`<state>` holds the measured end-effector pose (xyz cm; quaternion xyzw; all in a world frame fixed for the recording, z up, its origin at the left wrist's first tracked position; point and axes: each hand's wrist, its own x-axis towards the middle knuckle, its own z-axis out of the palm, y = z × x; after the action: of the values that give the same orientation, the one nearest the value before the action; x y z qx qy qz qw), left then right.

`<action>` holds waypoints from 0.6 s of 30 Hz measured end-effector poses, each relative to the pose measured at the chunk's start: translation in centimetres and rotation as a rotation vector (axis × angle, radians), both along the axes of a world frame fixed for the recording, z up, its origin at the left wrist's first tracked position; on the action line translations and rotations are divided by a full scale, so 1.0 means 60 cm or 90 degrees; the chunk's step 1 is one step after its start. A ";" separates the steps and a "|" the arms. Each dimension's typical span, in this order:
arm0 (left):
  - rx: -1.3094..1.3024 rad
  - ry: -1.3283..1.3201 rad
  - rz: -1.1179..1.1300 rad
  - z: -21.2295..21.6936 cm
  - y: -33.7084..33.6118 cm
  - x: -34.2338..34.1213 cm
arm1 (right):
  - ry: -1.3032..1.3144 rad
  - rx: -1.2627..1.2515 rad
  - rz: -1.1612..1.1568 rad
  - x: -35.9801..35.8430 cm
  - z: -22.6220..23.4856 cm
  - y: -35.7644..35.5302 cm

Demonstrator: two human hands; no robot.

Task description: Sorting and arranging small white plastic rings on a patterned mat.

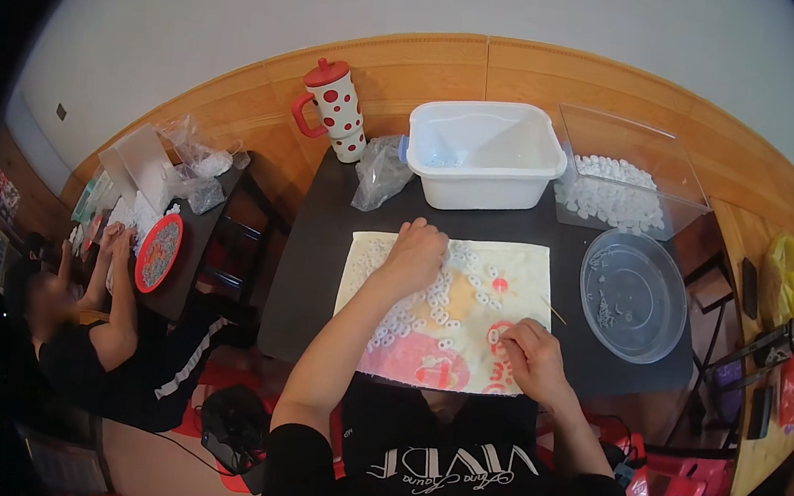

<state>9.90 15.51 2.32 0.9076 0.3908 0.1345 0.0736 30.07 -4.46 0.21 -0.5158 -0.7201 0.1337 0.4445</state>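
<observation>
small, rounded white pieces (pixel 395 322) are lying scattered across a soft, printed cream cloth (pixel 534 274), thickest at left and centre. the left hand (pixel 418 253) is resting over its far edge, fingers bent down; the right hand (pixel 531 354) is resting at its near right, fingers curled and narrow. i cannot tell whether either grip is holding anything. a smooth white tub (pixel 487 190) and a clear round dish (pixel 651 308) are sitting on the dark bench (pixel 302 311), wood panelling (pixel 432 67) standing behind.

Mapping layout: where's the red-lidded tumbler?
Head view: the tumbler stands at the far-left corner of the table, beside a plastic bag, left of the white tub.
</observation>
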 end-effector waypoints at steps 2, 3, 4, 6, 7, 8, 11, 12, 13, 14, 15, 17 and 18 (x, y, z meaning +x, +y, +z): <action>-0.003 0.008 -0.012 0.001 0.009 -0.002 | 0.000 -0.001 -0.001 0.000 -0.002 0.002; -0.008 0.019 -0.024 0.003 0.011 -0.003 | 0.003 -0.003 -0.002 0.000 -0.002 0.002; -0.006 0.016 -0.023 0.006 0.013 -0.004 | 0.006 -0.005 -0.003 0.000 -0.002 0.002; -0.037 0.013 -0.050 0.009 0.016 -0.008 | 0.003 -0.010 -0.003 -0.002 0.000 0.001; -0.034 0.011 -0.047 0.010 0.016 -0.015 | 0.004 -0.017 -0.004 -0.003 0.001 0.001; -0.002 -0.001 -0.040 0.011 0.015 -0.024 | 0.002 -0.014 0.001 -0.006 0.002 0.001; -0.077 -0.179 -0.021 0.041 -0.019 -0.036 | 0.021 -0.029 -0.005 0.002 0.001 -0.003; -0.178 -0.344 0.003 0.053 -0.043 -0.042 | 0.061 -0.029 -0.006 0.002 0.001 -0.005; -0.253 -0.436 0.011 0.049 -0.070 -0.050 | 0.101 -0.027 -0.001 -0.002 0.004 -0.004; -0.330 -0.528 0.021 0.037 -0.103 -0.054 | 0.103 -0.026 0.002 -0.006 0.009 -0.005; -0.343 -0.558 0.015 0.031 -0.138 -0.053 | 0.136 -0.029 -0.017 -0.009 0.019 -0.009; -0.356 -0.587 0.015 0.013 -0.200 -0.042 | 0.172 -0.037 -0.032 -0.022 0.036 -0.011; -0.500 -0.749 0.034 0.004 -0.229 -0.036 | 0.227 -0.053 0.000 -0.037 0.047 -0.010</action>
<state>7.72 1.78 2.58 0.5808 0.3283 0.4531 0.5913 27.83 -5.06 3.02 -0.5018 -0.6236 0.2526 0.5436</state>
